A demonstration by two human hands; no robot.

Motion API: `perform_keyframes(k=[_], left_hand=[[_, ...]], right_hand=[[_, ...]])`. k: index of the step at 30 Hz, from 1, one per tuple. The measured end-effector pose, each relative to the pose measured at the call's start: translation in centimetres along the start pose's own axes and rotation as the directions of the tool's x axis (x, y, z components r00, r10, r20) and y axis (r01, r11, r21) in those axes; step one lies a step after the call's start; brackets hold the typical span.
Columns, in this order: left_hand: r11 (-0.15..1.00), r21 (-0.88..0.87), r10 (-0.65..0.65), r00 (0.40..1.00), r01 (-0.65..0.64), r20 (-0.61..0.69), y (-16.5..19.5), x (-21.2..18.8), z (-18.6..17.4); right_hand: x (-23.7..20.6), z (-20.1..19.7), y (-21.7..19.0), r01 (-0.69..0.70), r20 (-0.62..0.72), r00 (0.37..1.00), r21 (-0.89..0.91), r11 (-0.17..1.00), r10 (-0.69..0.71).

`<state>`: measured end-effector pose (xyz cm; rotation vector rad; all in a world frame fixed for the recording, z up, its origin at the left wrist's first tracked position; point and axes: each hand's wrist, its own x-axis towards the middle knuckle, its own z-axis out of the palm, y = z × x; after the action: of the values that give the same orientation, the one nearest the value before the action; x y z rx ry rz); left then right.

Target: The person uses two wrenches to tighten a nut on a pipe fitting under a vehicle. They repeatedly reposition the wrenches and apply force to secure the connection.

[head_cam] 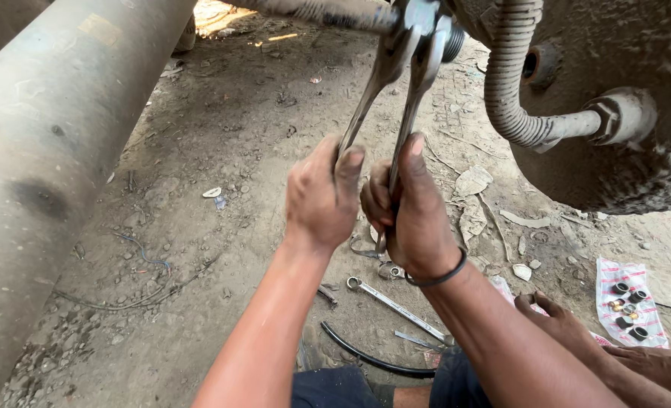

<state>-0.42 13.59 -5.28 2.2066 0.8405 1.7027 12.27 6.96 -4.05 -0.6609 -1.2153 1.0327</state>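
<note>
My left hand (322, 195) grips the shaft of one steel spanner (373, 85), and my right hand (408, 211) grips a second spanner (418, 89) right beside it. Both spanner heads sit on a bolted joint (426, 19) at the end of a rod under a vehicle, at the top of the view. A black band circles my right wrist. Both forearms reach up from the bottom edge.
A large grey tube (56, 136) runs along the left. A corrugated hose (510, 83) and a dirty metal housing (615, 113) are at right. On the dirt lie a loose spanner (396, 306), a black curved strip (365, 357) and a packet of small parts (628, 301). Another person's hand (558, 321) rests at lower right.
</note>
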Motion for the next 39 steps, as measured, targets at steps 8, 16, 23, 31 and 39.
perform_keyframes(k=[8, 16, 23, 31, 39], left_hand=[[0.981, -0.007, -0.194, 0.981, 0.194, 0.021, 2.6, -5.3, -3.4], [0.880, 0.273, -0.449, 0.869, 0.389, 0.209, 12.0, -6.7, -7.6], [0.825, 0.402, -0.514, 0.823, 0.397, 0.242, 16.3, -2.6, -8.9], [0.702, 0.276, -0.712, 0.661, 0.657, 0.237, 18.7, 0.5, -9.2], [0.921, 0.080, -0.388, 0.916, 0.381, 0.099, 14.6, -1.2, -6.2]], right_hand=[[0.8, -1.0, -0.5, 0.044, -0.018, 0.999, -0.073, 0.996, -0.046], [1.5, -2.0, 1.4, 0.052, 0.011, 0.999, -0.121, 0.991, -0.051], [5.2, -1.5, 5.1, 0.193, 0.066, 0.976, 0.151, 0.969, -0.205], [7.8, -1.0, 7.7, 0.256, 0.007, 0.963, 0.294, 0.921, -0.269], [6.5, 0.0, 6.0, 0.246, 0.021, 0.965, 0.274, 0.930, -0.262]])
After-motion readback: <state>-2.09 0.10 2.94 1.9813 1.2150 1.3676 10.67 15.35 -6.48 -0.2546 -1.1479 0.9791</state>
